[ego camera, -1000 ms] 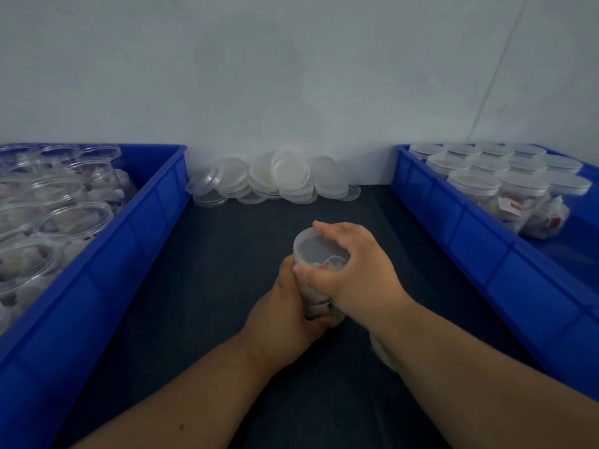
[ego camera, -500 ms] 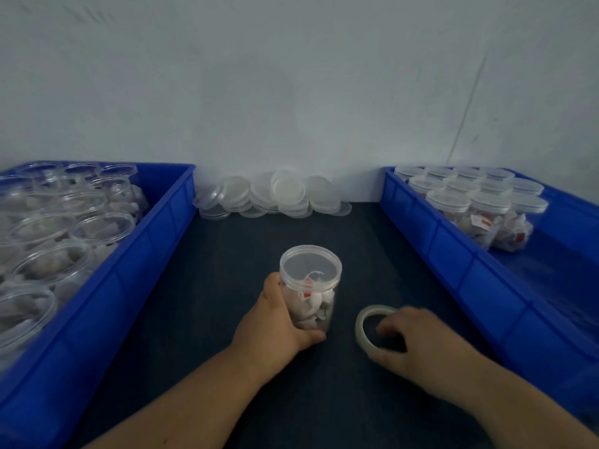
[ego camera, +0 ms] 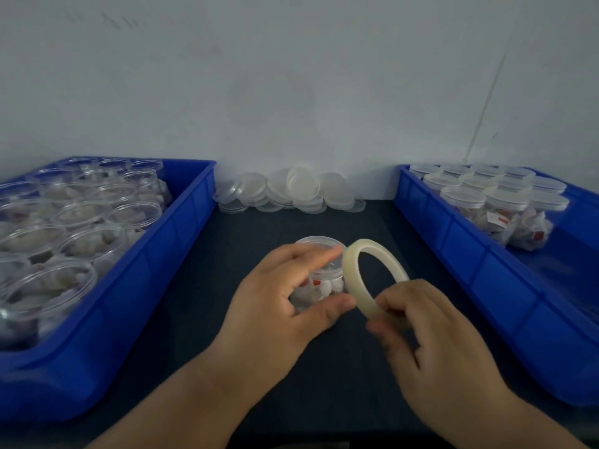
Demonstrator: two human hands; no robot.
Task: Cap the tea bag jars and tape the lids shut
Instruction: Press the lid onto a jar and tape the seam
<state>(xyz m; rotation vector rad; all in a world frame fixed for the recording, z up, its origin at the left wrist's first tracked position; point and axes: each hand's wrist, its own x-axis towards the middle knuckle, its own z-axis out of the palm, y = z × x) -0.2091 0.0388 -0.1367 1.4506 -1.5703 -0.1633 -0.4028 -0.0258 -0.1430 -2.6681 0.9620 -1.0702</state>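
A clear capped jar of tea bags stands on the dark table at the centre. My left hand grips it from the left, fingers over the lid edge and thumb low on its side. My right hand pinches a pale ring of tape, held upright and lifted off the table, right beside the jar. The roll's far edge touches or nearly touches the jar's lid.
A blue bin on the left holds several open jars of tea bags. The blue bin on the right holds several capped jars. A heap of loose clear lids lies against the back wall.
My right hand left the jar's lid, took the tape roll from the table and raised it next to the jar. My left hand shifted higher on the jar.
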